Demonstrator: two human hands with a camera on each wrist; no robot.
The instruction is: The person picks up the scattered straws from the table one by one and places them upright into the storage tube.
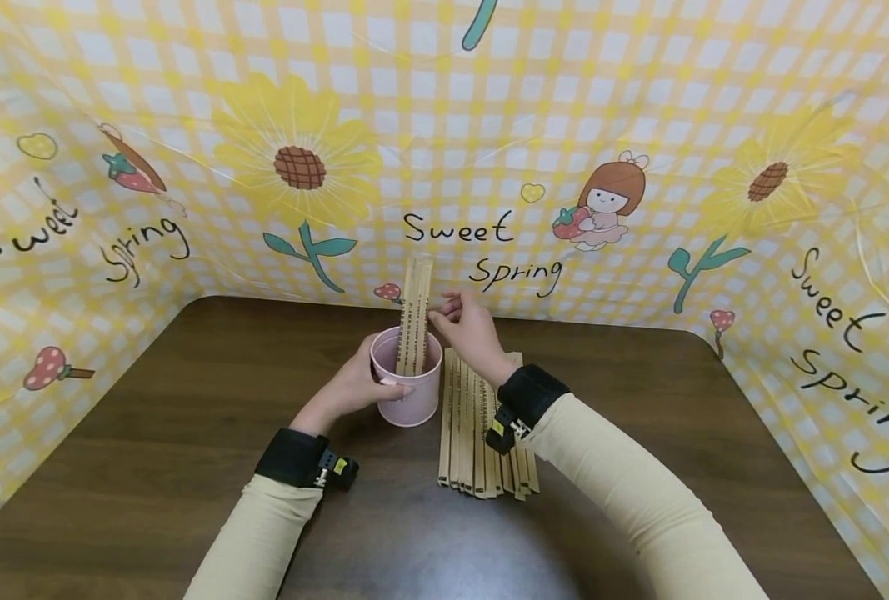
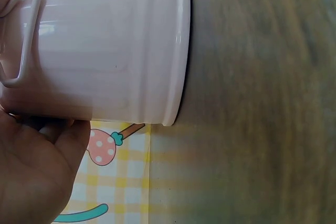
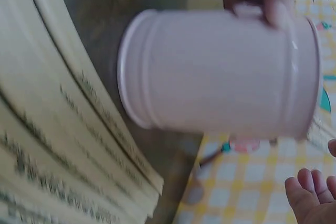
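"Sweet Spring" repeats across the yellow checked backdrop [image 1: 489, 125] behind the dark wood table [image 1: 189, 433]. The left hand [image 1: 357, 385] grips the pink mug [image 1: 408, 392]; the right hand [image 1: 468, 327] pinches wrapped chopsticks [image 1: 416, 312] standing in it, beside a pile of chopstick packets [image 1: 474, 433].

Both forearms in cream sleeves reach forward, each wrist wearing a black band with a small camera. The left hand [image 1: 354, 385] curls its fingers and thumb around what it grips, palm turned inward. The right hand [image 1: 468, 327] is raised higher, fingertips pinched together, its wrist bent slightly downward.
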